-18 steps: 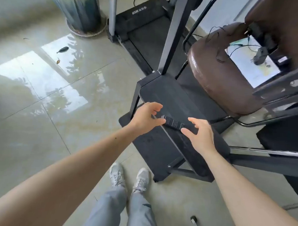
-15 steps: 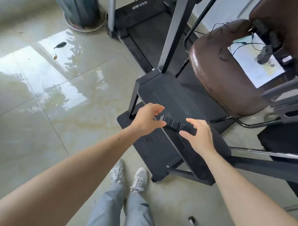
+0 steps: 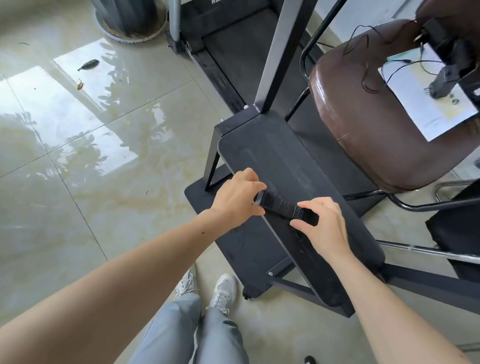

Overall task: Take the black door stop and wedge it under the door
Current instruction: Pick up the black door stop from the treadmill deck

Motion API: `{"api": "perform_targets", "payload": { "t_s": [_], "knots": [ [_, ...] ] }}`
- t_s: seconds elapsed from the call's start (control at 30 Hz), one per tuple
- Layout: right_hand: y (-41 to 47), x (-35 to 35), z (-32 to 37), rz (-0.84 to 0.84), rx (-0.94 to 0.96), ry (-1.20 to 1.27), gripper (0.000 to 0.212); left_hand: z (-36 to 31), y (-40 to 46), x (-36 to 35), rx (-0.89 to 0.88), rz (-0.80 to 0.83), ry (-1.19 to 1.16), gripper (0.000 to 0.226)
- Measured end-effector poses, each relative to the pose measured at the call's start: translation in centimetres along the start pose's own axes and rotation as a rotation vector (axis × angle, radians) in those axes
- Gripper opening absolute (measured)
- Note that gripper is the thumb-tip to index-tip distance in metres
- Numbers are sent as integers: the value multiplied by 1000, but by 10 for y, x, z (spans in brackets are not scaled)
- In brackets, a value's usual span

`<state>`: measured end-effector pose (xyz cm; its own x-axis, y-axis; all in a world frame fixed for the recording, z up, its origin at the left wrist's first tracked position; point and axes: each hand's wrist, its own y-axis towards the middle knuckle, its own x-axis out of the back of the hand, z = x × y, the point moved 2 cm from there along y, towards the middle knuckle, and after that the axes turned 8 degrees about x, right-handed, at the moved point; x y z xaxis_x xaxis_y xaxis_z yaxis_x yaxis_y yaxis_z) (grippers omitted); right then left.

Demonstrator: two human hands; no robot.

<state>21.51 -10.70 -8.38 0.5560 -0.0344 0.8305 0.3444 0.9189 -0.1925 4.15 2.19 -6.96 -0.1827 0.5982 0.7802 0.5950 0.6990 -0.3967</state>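
The black door stop, a ribbed wedge, lies across the front part of a black shelf on a metal stand. My left hand grips its left, thicker end between thumb and fingers. My right hand pinches its right end, with the thumb under and the fingers over it. No door is in view.
A brown padded chair with a paper sheet and cables stands right of the shelf. A treadmill runs behind. A dark planter sits at the back left. Glossy floor tiles spread left. My shoes stand below.
My right hand has closed its fingers onto the right end of the door stop. My left hand has tightened on the left end.
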Motion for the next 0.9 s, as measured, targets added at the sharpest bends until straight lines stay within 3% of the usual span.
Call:
{"api": "perform_targets", "payload": {
  "t_s": [0.4, 0.67, 0.9],
  "knots": [
    [5, 12, 20, 13, 106, 80, 30, 12, -8, 18, 9, 5, -176, 45],
    [10, 41, 76, 85, 173, 207, 25, 26, -44, 70, 87, 4, -390, 34],
    [9, 68, 141, 108, 281, 223, 26, 36, -96, 127, 182, -105, -587, 32]
  ]
}}
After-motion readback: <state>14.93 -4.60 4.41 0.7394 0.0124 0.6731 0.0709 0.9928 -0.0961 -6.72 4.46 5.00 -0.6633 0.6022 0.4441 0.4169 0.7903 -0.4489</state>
